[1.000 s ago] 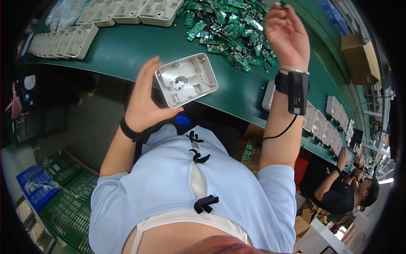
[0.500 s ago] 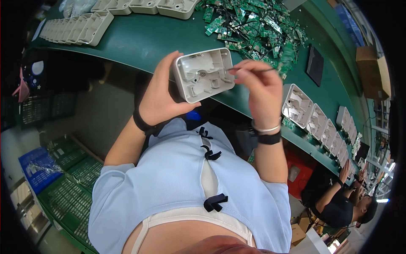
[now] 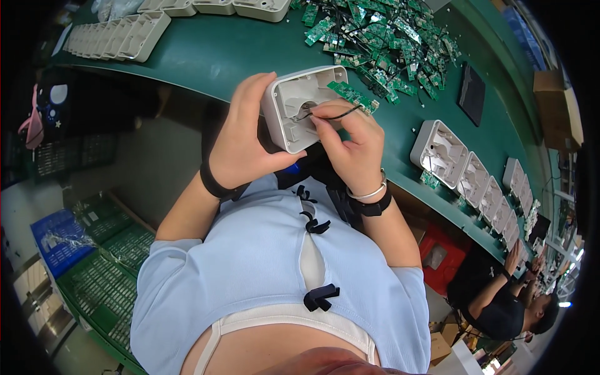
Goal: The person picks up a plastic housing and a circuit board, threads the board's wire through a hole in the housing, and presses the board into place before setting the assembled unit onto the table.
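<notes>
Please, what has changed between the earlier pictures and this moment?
The right hand came down and left from near the pile of circuit boards to the light housing. It now holds a black cable at the housing's opening, a green circuit board beside it; whether it already held these at first is unclear. The left hand still holds the housing; the pile stays.

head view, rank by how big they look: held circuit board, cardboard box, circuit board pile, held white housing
Largest to smallest:
1. Circuit board pile
2. Held white housing
3. Cardboard box
4. Held circuit board
</notes>
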`<state>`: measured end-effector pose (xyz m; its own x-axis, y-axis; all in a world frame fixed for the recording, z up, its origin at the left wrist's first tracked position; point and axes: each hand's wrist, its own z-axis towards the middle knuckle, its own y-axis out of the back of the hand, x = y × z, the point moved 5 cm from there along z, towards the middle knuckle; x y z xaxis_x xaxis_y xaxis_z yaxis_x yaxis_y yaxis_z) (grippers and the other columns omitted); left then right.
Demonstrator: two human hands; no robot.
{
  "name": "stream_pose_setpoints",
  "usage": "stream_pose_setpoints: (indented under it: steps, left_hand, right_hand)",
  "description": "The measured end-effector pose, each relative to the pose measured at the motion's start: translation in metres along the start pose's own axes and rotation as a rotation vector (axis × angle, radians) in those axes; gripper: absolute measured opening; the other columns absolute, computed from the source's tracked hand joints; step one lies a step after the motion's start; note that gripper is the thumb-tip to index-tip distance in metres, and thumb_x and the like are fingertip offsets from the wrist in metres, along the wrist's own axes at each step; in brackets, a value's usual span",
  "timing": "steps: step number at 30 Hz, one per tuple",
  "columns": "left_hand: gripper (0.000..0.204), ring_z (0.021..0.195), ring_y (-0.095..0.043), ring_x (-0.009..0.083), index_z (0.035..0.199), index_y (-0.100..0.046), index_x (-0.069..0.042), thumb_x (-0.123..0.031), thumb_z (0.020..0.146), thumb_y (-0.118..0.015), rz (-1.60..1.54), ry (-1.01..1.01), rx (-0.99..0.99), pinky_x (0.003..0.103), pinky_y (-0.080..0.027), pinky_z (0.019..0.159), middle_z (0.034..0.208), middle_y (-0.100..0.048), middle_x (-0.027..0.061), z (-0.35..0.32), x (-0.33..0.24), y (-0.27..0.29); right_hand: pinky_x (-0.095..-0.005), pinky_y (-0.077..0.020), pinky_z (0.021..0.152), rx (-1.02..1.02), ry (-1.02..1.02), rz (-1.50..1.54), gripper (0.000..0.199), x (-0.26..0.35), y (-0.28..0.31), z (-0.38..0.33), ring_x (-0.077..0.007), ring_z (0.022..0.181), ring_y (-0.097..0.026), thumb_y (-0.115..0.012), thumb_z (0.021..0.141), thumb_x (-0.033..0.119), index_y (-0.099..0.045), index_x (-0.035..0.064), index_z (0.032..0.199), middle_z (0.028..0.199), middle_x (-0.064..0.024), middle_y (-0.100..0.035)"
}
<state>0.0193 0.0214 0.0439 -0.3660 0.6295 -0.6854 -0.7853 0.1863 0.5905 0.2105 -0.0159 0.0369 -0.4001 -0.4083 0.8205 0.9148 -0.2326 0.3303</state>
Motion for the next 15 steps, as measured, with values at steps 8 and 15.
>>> stream_pose_setpoints:
  steps: [8,15]
  left_hand:
    - [0.112,0.140,-0.047,0.0422,0.156,-0.036,-0.001,-0.020,0.065,-0.098,0.006,0.032,0.015,0.046,-0.044,0.115,0.151,-0.044,0.0247,-0.001,0.000,-0.001]
    - [0.111,0.139,-0.049,0.0405,0.158,-0.032,-0.003,-0.014,0.068,-0.096,-0.122,0.109,-0.010,0.046,-0.048,0.112,0.155,-0.038,0.0231,-0.007,0.003,-0.014]
  right_hand:
    - [-0.0327,-0.0571,0.078,-0.017,0.084,-0.086,0.016,0.002,-0.003,-0.002,-0.0249,0.086,-0.075,-0.076,0.083,-0.008,-0.075,0.0002,0.096,0.097,-0.0107,-0.078]
    - [-0.0375,-0.0558,0.078,0.085,0.143,-0.192,0.018,0.002,-0.014,-0.008,-0.0293,0.091,-0.074,-0.077,0.081,-0.007,-0.075,0.0037,0.095,0.099,-0.0080,-0.079]
